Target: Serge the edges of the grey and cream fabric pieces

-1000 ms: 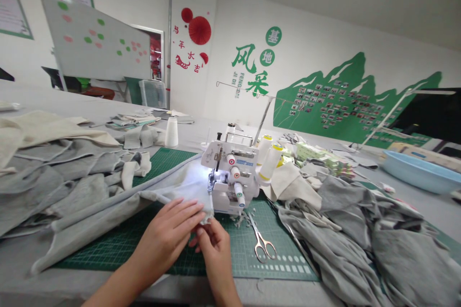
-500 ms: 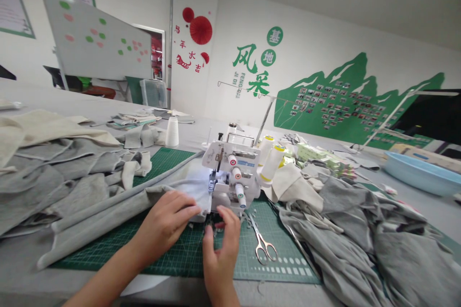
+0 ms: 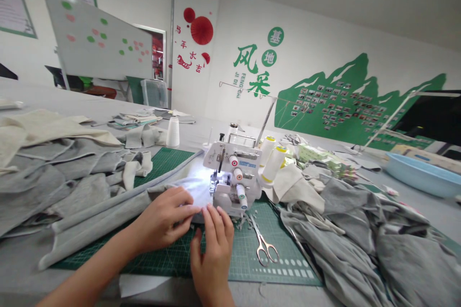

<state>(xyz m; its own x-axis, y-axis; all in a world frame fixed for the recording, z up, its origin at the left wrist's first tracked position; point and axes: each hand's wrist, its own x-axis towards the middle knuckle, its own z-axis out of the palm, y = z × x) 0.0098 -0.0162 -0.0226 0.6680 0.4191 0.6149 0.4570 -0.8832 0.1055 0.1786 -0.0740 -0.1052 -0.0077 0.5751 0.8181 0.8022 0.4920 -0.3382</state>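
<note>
A small white overlock sewing machine (image 3: 234, 177) stands on a green cutting mat (image 3: 248, 254), its lamp lighting the grey fabric piece (image 3: 108, 211) fed in from the left. My left hand (image 3: 162, 218) lies on that fabric just left of the presser foot, fingers curled down and pressing it flat. My right hand (image 3: 212, 249) sits in front of the machine, fingers stretched up with their tips on the fabric edge by the needle. Neither hand grips anything.
Scissors (image 3: 264, 244) lie on the mat right of my right hand. Heaps of grey and cream cloth (image 3: 54, 168) fill the left, more grey cloth (image 3: 360, 230) the right. Thread cones (image 3: 272, 163) stand behind the machine, a white spool (image 3: 173, 132) further back, a blue basin (image 3: 421, 172) far right.
My right hand let go of the pinched fabric edge, lifted toward the machine front, then settled with flat fingers on the fabric. The fabric's edge moved up to the presser foot.
</note>
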